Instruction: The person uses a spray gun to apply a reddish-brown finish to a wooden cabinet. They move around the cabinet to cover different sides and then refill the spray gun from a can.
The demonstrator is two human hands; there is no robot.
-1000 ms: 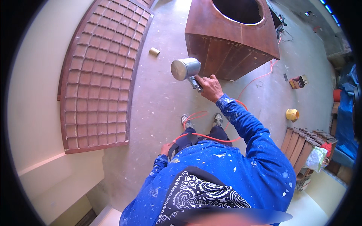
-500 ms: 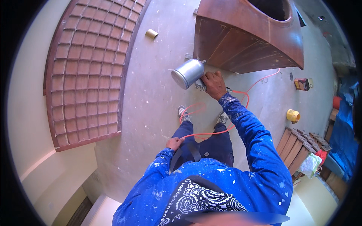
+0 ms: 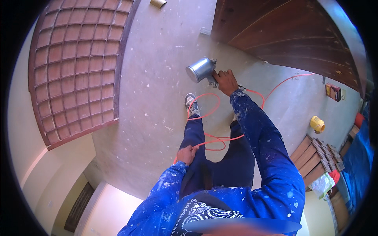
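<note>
My right hand [image 3: 226,82] is closed round the grip of a spray gun [image 3: 201,70] with a round silver cup that tips to the left. From the gun's lower end runs an orange air hose [image 3: 260,97], looping over the floor and past my legs. Lower down, in front of my left thigh, my left hand [image 3: 187,154] has its fingers wrapped round a length of that hose. A brown wooden piece of furniture [image 3: 287,37] with a panelled side stands beyond the gun to the right, apart from it.
A wooden lattice panel [image 3: 78,67] leans along the left wall. On the grey floor lie a small cardboard tube [image 3: 158,3] and, at right, a red can [image 3: 333,91] and a yellow container [image 3: 317,124]. Stacked wood pieces [image 3: 315,155] and blue sheeting [image 3: 356,157] fill the right side.
The furniture now looms larger at the upper right. My right hand and the spray gun have drawn away from its side. My left hand still grips the hose, whose loops have shifted by my legs.
</note>
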